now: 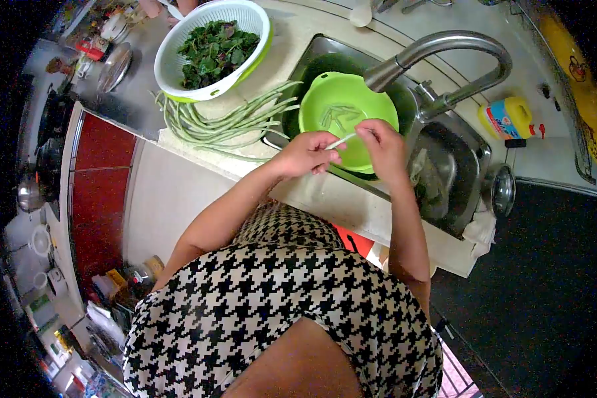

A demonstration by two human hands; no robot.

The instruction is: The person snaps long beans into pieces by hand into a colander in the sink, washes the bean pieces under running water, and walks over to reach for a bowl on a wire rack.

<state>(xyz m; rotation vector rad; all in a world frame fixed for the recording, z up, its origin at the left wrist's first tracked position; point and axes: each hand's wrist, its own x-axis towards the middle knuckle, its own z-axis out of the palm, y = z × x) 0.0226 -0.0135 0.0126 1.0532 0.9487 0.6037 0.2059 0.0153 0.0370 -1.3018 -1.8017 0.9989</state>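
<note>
My left hand (310,154) and my right hand (382,147) are both closed on one pale green long bean (340,142), held between them over the sink. Below it sits a bright green basin (315,118) with several short bean pieces (339,116) lying inside. On the counter to the left is a bunch of long beans (212,126), their ends reaching toward the sink edge. Behind the bunch stands a white colander (166,68) in a green outer bowl, holding dark leafy greens (222,53).
A metal faucet (458,46) arches over the sink (461,149) from the right. The right basin holds something translucent and greenish. A yellow bottle (507,119) stands right of the sink. Another person's hand (151,6) shows at the top left, near a white handle.
</note>
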